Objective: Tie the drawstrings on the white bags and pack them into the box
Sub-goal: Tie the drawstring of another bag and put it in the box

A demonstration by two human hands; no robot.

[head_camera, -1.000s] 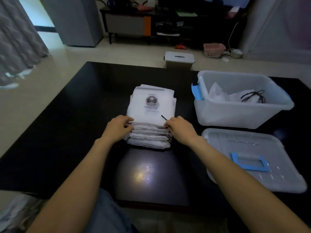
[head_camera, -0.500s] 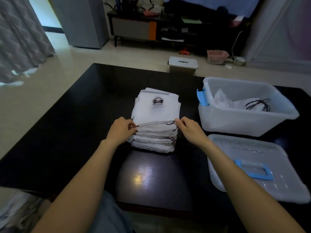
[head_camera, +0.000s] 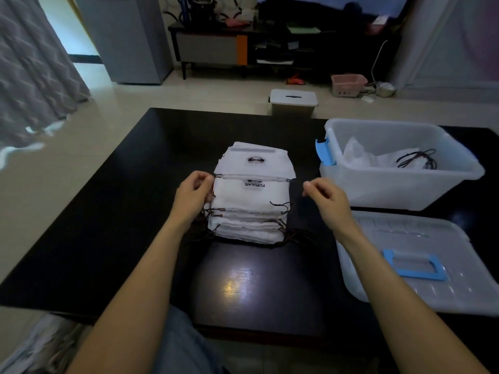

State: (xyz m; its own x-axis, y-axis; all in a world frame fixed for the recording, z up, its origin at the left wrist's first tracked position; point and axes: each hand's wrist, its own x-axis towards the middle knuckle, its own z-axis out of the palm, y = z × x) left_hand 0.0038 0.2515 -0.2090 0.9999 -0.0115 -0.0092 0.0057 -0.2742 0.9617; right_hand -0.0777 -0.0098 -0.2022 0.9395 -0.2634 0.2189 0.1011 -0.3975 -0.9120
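Mid-tabletop, atop the stack of white bags [head_camera: 249, 211], our left hand [head_camera: 193, 194] and right hand [head_camera: 325, 198] each pinch a drawstring end of the top bag [head_camera: 252, 191]; we should pull evenly outward before knotting.

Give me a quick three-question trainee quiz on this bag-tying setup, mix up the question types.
1. True or false: the clear box already holds at least one white bag.
2. Where does the lid lie? A) on the box B) flat on the table, nearer the person than the box C) on the floor
3. What are the left hand and right hand pinching?

Key: 1 true; 2 B; 3 the top bag's drawstring ends, one each side.
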